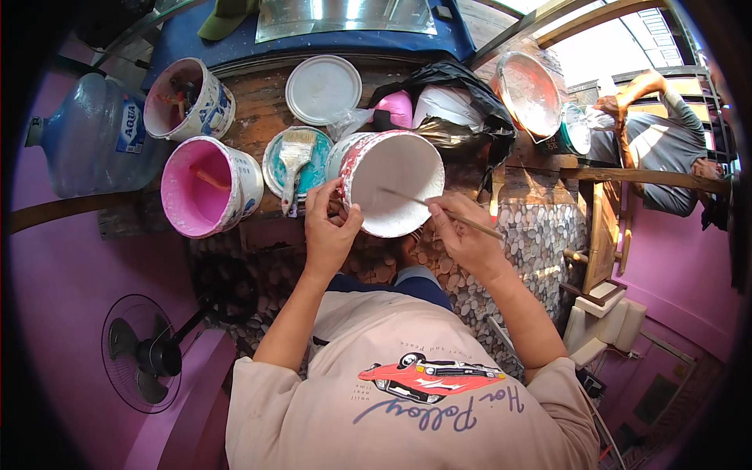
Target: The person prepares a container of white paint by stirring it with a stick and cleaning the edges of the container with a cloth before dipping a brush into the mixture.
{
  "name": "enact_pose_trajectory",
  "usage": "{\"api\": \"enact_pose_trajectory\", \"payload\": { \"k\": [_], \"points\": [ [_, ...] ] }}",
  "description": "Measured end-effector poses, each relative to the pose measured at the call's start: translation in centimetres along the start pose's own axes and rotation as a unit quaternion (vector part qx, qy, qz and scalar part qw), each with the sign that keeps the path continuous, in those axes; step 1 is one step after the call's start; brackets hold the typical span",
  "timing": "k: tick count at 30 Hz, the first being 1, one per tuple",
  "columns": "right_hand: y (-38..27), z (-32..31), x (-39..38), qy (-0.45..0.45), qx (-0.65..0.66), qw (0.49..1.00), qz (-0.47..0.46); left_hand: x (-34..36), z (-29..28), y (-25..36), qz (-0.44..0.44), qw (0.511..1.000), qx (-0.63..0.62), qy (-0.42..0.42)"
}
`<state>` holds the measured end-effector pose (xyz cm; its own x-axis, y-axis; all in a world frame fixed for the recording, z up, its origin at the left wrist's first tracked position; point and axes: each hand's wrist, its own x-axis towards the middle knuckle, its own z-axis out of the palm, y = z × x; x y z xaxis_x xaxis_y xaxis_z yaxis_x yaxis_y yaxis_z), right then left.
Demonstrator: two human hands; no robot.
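A white bucket (350, 159) with red smears on its outside tilts toward me, and pale, whitish paint shows inside it. My left hand (329, 231) grips the bucket's near left side, thumb by the rim. Between the fingers of my right hand (468, 233) is a thin wooden stick (479, 226), whose far end reaches into the bucket. Just left of the bucket, a wide paintbrush (296, 153) with pale bristles lies across a turquoise-smeared round lid or can top (316, 164).
A pink-lined bucket (251, 184), another paint bucket (215, 110) and a large water bottle (90, 145) stand left. Behind are a white lid (323, 90) and a black plastic bag (497, 117). Right are an orange-stained bucket (533, 94) and another person (662, 145). A fan (157, 352) stands lower left.
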<state>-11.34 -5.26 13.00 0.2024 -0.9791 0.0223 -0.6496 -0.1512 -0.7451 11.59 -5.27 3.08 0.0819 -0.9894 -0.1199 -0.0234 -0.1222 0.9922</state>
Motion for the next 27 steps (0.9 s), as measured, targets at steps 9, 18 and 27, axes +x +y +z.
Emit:
{"api": "enact_pose_trajectory", "payload": {
  "k": [9,18,27],
  "points": [
    [-0.1,1.4,-0.7,0.021,-0.076,0.996,-0.045,-0.3,0.3,1.3,0.025,0.999,0.04,-0.014],
    [0.3,0.5,-1.2,0.007,0.014,1.0,-0.004,-0.5,-0.1,1.6,0.027,0.998,0.056,-0.024],
    [0.1,1.0,0.1,0.039,-0.043,0.995,-0.079,0.3,-0.1,0.7,0.035,0.997,0.059,-0.022]
  ]
}}
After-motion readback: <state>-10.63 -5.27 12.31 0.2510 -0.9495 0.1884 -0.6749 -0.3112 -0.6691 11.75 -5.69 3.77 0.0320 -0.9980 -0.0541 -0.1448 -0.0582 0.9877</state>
